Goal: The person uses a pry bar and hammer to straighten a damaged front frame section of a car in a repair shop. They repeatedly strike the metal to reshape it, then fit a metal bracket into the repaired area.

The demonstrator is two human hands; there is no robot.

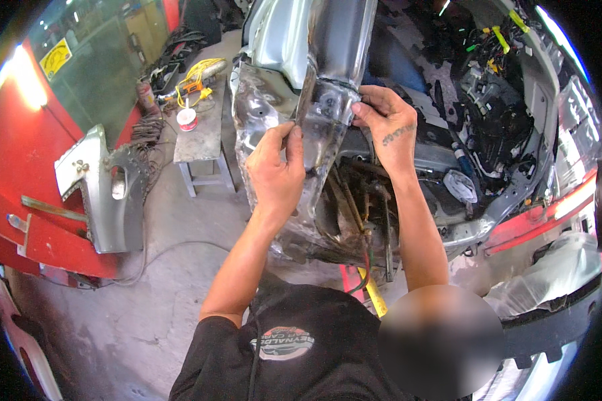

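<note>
A bare car body pillar point(340, 40) of grey sheet metal rises away from me, with scorched, uncoated metal around its lower joint. My left hand point(276, 167) is closed, its thumb and fingers pinching the lower end of a narrow brownish metal strip point(306, 95) along the pillar's left side. Whether that strip is loose or part of the body, I cannot tell. On the other side, my right hand point(386, 127) is closed too, thumb and fingertips pinched at the edge of the shiny lower panel section point(333, 103). Anything small between those fingertips is hidden.
A small grey bench point(204, 137) at left carries an orange power tool point(192, 87) with a yellow cord and a white-red spool point(187, 119). A cut silver body panel point(114, 200) leans against the red structure. Wiring point(495, 43) hangs inside the car; a hose point(366, 267) runs below.
</note>
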